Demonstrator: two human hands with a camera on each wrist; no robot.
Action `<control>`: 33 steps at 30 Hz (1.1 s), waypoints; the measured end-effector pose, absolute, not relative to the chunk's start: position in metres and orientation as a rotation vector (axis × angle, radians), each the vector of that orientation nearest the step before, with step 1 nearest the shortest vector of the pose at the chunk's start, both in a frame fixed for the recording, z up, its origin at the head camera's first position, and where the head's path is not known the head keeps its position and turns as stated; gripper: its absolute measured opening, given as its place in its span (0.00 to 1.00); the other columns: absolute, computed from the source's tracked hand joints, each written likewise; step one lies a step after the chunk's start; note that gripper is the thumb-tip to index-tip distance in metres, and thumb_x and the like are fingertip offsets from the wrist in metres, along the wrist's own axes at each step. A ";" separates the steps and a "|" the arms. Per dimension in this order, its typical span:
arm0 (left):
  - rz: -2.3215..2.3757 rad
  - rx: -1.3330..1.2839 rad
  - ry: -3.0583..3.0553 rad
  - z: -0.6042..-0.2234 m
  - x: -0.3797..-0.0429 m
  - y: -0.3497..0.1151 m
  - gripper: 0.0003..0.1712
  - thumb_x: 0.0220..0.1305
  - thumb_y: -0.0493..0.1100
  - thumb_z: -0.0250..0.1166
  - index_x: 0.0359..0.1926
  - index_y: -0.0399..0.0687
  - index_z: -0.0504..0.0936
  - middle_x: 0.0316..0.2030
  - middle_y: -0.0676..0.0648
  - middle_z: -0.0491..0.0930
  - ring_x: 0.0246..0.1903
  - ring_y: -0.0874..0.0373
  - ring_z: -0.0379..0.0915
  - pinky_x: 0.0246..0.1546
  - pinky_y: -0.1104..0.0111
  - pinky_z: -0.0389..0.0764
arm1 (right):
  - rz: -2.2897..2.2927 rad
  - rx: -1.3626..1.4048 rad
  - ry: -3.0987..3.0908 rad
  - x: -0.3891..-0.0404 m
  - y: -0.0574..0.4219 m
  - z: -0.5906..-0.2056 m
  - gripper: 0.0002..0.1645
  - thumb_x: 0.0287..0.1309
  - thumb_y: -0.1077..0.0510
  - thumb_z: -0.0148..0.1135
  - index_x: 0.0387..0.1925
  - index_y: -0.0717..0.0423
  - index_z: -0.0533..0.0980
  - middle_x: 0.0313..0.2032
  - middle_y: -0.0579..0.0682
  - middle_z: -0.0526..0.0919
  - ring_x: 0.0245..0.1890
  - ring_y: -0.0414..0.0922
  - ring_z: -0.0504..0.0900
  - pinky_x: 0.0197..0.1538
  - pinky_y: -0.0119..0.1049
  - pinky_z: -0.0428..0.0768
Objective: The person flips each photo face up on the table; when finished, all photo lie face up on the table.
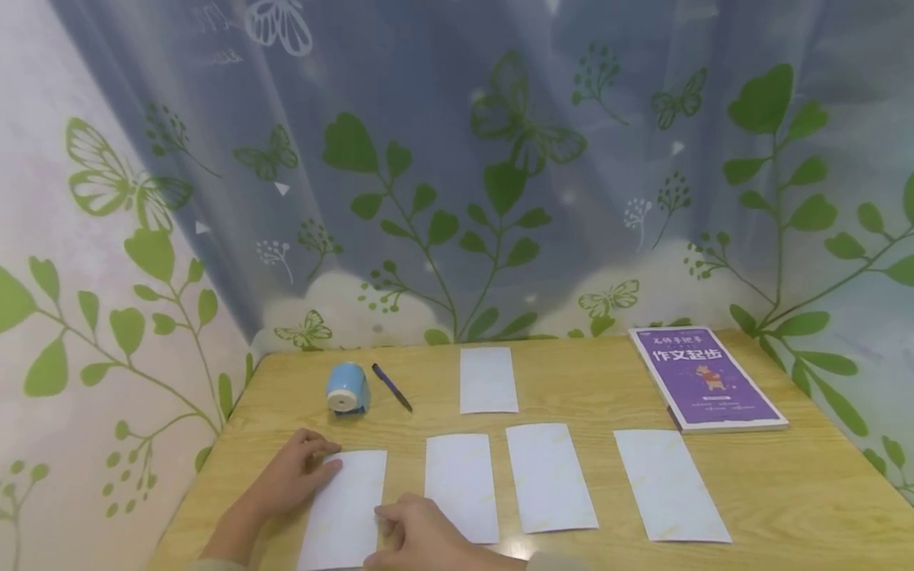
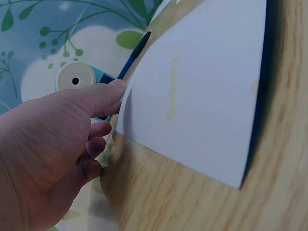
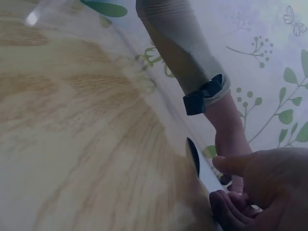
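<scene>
A white card (image 1: 346, 507) with faint yellow marks lies at the left front of the table, between both hands. My left hand (image 1: 296, 473) holds it near its far left corner, thumb and forefinger at the edge, the other fingers curled beside it (image 2: 62, 139). With thumb and fingertips my right hand (image 1: 428, 535) pinches the card's right edge. A dark underside shows along the raised edge of the card (image 3: 194, 156) in the right wrist view. Two more white cards, a middle one (image 1: 460, 488) and its neighbour (image 1: 551, 477), lie to the right.
Farther right is another white card (image 1: 671, 485), and one more (image 1: 489, 381) lies at the back. A blue pencil sharpener (image 1: 347, 387) and a dark pen (image 1: 392, 387) are at the back left. A purple book (image 1: 707, 381) sits at the back right, before the patterned curtain (image 1: 443, 238).
</scene>
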State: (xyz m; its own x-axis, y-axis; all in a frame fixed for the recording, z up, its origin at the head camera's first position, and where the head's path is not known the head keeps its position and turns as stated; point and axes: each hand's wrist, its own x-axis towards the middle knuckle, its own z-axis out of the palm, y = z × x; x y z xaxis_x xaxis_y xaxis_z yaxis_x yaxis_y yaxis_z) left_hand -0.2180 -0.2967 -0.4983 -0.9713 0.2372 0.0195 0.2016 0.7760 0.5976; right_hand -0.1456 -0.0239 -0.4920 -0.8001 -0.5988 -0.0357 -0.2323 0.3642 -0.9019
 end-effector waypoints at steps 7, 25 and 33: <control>0.978 0.354 2.910 -0.500 -0.220 -0.298 0.16 0.66 0.54 0.67 0.49 0.53 0.84 0.48 0.48 0.74 0.41 0.59 0.68 0.41 0.71 0.73 | -1.221 -0.673 2.413 -0.146 -0.040 -0.493 0.41 0.45 0.51 0.80 0.61 0.61 0.77 0.38 0.42 0.79 0.34 0.30 0.71 0.43 0.27 0.76; 0.991 0.219 2.919 -0.502 -0.220 -0.298 0.14 0.68 0.53 0.64 0.49 0.53 0.83 0.44 0.50 0.75 0.40 0.59 0.69 0.41 0.69 0.73 | -0.875 -0.997 2.686 -0.139 -0.045 -0.494 0.30 0.59 0.43 0.70 0.58 0.54 0.79 0.39 0.41 0.77 0.29 0.27 0.67 0.33 0.19 0.70; 1.340 -0.028 2.696 -0.492 -0.217 -0.302 0.24 0.67 0.59 0.64 0.53 0.48 0.81 0.52 0.45 0.81 0.44 0.58 0.79 0.41 0.67 0.80 | -0.798 -1.549 3.066 -0.127 -0.038 -0.490 0.19 0.64 0.48 0.65 0.50 0.56 0.83 0.39 0.44 0.85 0.37 0.32 0.83 0.40 0.16 0.76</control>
